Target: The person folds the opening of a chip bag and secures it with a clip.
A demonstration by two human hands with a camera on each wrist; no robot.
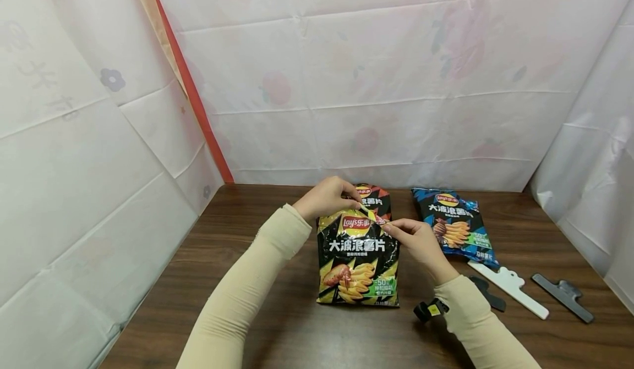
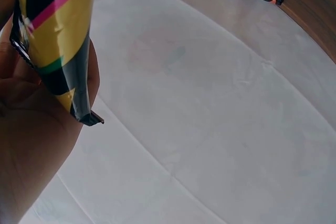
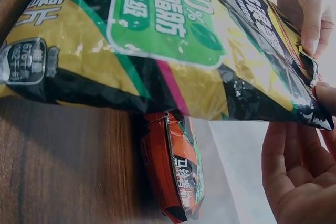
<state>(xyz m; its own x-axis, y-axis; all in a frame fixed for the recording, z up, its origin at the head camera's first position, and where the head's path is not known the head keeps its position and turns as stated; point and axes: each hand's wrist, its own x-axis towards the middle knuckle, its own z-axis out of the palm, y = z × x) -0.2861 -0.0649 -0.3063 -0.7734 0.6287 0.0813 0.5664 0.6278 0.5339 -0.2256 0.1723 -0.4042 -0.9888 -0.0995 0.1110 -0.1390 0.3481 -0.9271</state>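
Note:
A yellow-and-black Lay's chip bag (image 1: 356,264) stands upright, its printed front facing me. My left hand (image 1: 328,197) pinches its top edge near the middle, the thumb and fingers bent over the rim. At the top right corner, my right hand (image 1: 421,242) pinches the same edge between thumb and fingertips. Between the two hands, a narrow yellow strip of the top edge (image 1: 369,213) sticks up at a slant. The right wrist view shows the bag's side (image 3: 157,90) close up, with both hands at its top. In the left wrist view the bag's corner (image 2: 63,40) hangs before the palm.
A red chip bag (image 1: 380,201) stands behind the yellow one, partly hidden. To the right lies a blue chip bag (image 1: 453,226). Near it are a white clip (image 1: 512,291), a dark grey clip (image 1: 564,298) and a black clip (image 1: 492,297), partly covered by the right arm.

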